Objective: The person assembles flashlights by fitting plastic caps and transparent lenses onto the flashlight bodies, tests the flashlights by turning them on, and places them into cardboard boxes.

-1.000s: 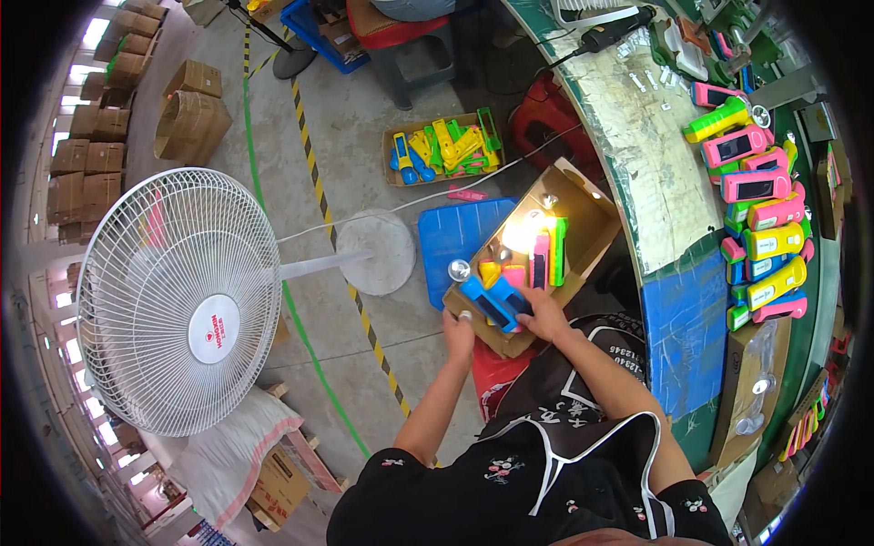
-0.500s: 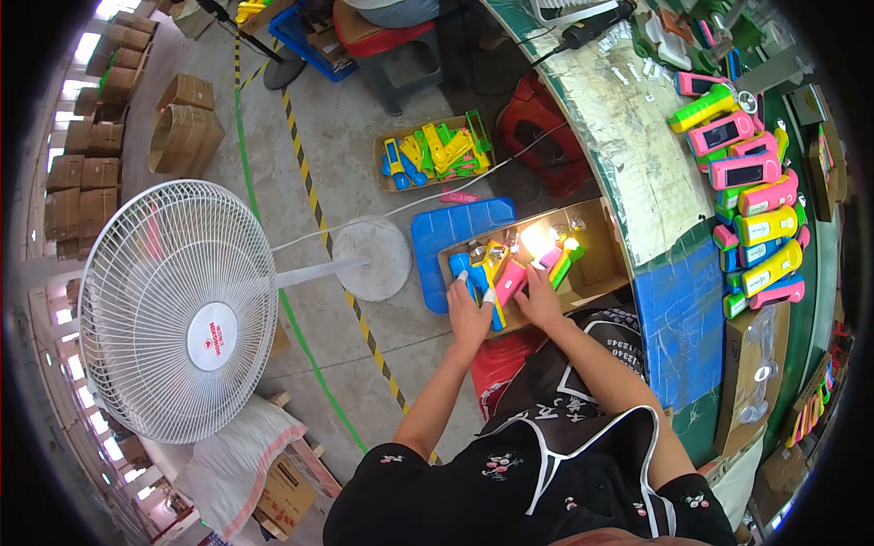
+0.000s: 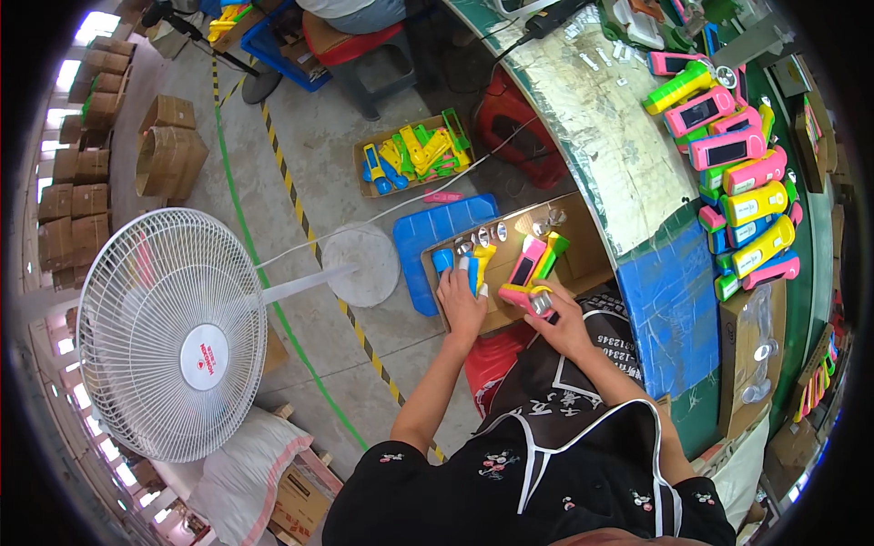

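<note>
So the right hand (image 3: 566,329) has shifted from the pink flashlights down toward the near edge of the cardboard box (image 3: 592,238), and the bright glow from half a second ago isn't showing anymore. That hand is now gripping a silver-headed flashlight (image 3: 541,302) at the box's near side; fingers are hiding most of its body, so its full colour is hard to call. The left hand (image 3: 462,300) is staying at the box's left end, fingers spreading over a blue flashlight (image 3: 443,260) and a yellow flashlight (image 3: 485,259). Can't tell if it's actually grasping either or just touching. Between the hands, a pink flashlight (image 3: 525,267) is lying in the box beside a green flashlight (image 3: 553,255). A blue plastic panel (image 3: 410,241) is sticking out past the box, and a big white fan (image 3: 173,346) is standing off to the left.
</note>
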`<state>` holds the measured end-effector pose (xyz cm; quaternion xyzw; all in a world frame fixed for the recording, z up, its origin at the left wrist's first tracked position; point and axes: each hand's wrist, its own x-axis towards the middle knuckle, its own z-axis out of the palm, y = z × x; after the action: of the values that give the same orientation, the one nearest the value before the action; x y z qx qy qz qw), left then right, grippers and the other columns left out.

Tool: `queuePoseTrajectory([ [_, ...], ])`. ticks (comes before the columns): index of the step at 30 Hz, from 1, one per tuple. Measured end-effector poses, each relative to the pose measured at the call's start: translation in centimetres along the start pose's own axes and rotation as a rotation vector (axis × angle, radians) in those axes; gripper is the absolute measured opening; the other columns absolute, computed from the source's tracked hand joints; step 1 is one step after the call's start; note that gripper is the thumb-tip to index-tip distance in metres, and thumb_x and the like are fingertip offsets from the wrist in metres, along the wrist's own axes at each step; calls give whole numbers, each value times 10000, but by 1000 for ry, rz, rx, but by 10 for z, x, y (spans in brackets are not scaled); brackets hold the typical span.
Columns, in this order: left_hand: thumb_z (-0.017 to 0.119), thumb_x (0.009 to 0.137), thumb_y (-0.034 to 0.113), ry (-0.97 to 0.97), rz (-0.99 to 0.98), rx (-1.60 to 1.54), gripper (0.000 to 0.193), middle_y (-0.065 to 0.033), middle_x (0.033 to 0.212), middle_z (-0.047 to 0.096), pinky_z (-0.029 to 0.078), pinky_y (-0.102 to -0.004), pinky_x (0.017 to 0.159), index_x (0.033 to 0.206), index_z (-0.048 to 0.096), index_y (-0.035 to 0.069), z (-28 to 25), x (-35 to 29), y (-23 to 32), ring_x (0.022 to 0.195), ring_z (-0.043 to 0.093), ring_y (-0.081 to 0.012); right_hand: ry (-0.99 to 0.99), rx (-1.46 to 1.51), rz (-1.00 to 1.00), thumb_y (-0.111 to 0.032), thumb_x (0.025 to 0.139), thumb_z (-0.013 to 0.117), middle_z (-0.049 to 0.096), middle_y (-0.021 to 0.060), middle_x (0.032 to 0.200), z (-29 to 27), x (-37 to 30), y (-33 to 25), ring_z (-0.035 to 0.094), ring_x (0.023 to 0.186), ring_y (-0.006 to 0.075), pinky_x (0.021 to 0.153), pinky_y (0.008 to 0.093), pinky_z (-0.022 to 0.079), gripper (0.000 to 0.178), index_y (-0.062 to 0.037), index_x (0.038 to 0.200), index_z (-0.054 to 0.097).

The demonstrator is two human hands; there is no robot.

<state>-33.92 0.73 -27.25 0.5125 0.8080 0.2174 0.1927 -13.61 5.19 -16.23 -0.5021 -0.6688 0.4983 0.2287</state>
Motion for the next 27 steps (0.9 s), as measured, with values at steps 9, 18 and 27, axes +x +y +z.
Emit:
queuePoseTrajectory([
  [9, 678, 790, 106, -239, 475, -209, 557, -271, 1326, 487, 414, -472, 1030, 1291, 472, -21, 45, 27, 61, 1202, 501, -428, 113, -1, 276, -210, 813, 745, 641, 154, 1043, -15, -25, 32, 651, 970, 270, 885, 355, 491, 473, -29, 1196, 534],
  [18, 701, 741, 187, -420, 445, 149, 461, -198, 1136, 598, 412, -494, 975, 1155, 553, 49, 84, 58, 56, 1124, 553, -366, 111, 28, 282, -208, 798, 752, 644, 173, 1204, -11, -20, 40, 631, 1137, 265, 981, 363, 476, 696, -54, 1404, 446],
  [27, 667, 750, 125, -120, 551, 16, 429, -266, 1247, 506, 390, -522, 994, 1154, 588, 6, 46, 43, 0, 1196, 476, -443, 9, 29, 408, -237, 770, 776, 674, 198, 1138, 3, 1, 52, 661, 1084, 280, 946, 358, 502, 628, -37, 1313, 531],
])
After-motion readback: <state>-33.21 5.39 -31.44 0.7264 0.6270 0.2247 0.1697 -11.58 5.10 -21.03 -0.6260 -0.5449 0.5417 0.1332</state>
